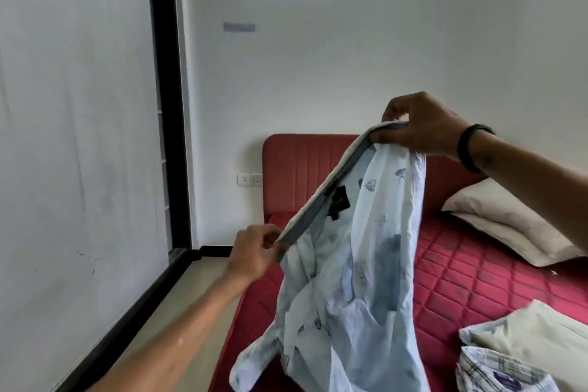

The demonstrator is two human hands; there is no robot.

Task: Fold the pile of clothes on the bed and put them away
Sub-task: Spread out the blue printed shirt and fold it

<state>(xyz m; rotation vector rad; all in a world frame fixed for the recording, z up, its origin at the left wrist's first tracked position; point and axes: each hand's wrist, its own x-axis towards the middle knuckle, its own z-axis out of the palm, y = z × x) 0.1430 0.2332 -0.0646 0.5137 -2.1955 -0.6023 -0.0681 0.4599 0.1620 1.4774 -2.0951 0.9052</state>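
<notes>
The red bed (477, 289), with its quilted mattress and padded headboard, lies below and beyond both hands. A pale blue shirt (359, 264) with a dark leaf print hangs in the air over the bed's near left edge, its body and sleeves drooping below the fingers, its lowest folds close to the mattress. A cream pillow (509, 226) rests against the headboard, under the right forearm. 2 folded garments sit at the lower right, well below the right hand: a beige one (534, 331) and a checked shirt (496, 372) just in front of it.

The right hand (423, 127) is raised high, arm stretched in from the right with a black wristband (471, 146) at the wrist; its fingers and thumb pinch one end of the shirt's grey-lined collar (331, 188). The left hand (254, 251) is held lower and to the left, arm reaching up from the bottom edge, and its fingers pinch the collar's other end. The collar runs taut on a slant between the 2 grips, with a dark label (339, 200) just beneath its middle.
</notes>
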